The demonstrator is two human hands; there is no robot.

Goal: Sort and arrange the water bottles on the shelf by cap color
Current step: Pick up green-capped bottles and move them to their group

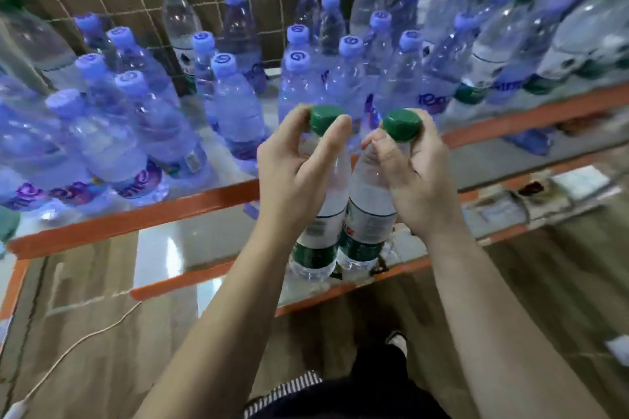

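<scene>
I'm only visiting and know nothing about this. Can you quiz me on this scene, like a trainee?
1. True or false: the left hand grips a purple-capped bottle.
2. How many bottles do both hands hold altogether? A) one B) two C) three
3. Fill in: most shelf bottles beyond the hands have ___ caps.
Key: 1 false: the left bottle is green-capped. 2 B: the right hand grips the right bottle too. 3 purple.
</scene>
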